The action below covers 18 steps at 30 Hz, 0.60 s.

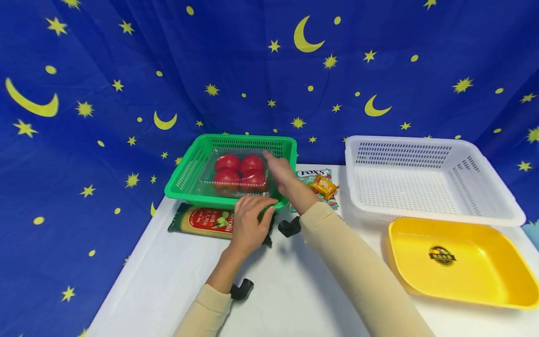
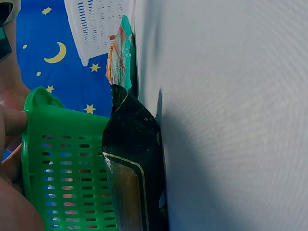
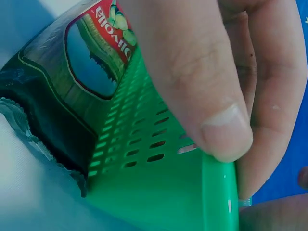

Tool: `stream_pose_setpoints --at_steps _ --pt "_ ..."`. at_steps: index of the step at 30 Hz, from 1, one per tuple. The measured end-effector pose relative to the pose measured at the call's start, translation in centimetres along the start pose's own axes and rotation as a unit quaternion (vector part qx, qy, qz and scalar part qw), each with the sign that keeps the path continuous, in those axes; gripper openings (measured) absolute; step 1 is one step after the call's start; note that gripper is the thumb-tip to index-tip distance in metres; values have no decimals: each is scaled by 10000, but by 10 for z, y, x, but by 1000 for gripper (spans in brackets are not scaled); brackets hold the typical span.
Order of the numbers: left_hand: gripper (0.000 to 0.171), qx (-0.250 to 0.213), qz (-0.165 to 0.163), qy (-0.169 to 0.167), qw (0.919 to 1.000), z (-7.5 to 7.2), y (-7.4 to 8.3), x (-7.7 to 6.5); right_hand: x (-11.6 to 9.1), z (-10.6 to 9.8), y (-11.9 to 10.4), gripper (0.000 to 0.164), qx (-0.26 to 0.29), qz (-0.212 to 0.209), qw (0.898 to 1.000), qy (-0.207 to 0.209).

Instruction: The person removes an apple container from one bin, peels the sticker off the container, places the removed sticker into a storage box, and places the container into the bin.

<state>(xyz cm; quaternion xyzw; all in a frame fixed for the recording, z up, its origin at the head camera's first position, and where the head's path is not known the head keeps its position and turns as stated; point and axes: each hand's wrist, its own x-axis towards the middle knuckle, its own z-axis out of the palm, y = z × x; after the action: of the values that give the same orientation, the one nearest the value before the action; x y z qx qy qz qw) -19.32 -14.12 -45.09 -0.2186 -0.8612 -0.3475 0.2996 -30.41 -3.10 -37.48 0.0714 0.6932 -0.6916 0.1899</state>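
In the head view a green basket (image 1: 181, 187) holds a clear plastic container (image 1: 206, 180) of several red apple-like fruits (image 1: 252, 180). My left hand (image 1: 250, 222) grips the front rim near its right corner, the other fingers lying over the edge. In the left wrist view its fingertips (image 2: 14, 120) sit on that rim. At the basket's right side is my right hand (image 1: 283, 177), with a fingertip alongside the container. The right wrist view has its thumb outside the basket rim (image 3: 220, 192) and the other fingers behind it. A pasta packet (image 1: 206, 222) lies against the basket's front.
A green FOX'S packet (image 1: 309, 174) with an orange-wrapped snack (image 1: 324, 187) on it lies right of the basket. Farther right stand a white basket (image 1: 404, 189) and, nearer, a yellow tub (image 1: 476, 276). A blue curtain (image 1: 236, 56) hangs behind the white table (image 1: 147, 281).
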Motion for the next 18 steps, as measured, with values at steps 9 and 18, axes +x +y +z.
stream_pose_setpoints --at_steps 9,18 --pt "17 -59 69 58 9999 3 1 2 -3 -4 -1 82 -243 -61 9994 230" --pt "17 -82 92 120 9999 1 1 0 -12 -12 -2 71 -122 -280 9994 -166"
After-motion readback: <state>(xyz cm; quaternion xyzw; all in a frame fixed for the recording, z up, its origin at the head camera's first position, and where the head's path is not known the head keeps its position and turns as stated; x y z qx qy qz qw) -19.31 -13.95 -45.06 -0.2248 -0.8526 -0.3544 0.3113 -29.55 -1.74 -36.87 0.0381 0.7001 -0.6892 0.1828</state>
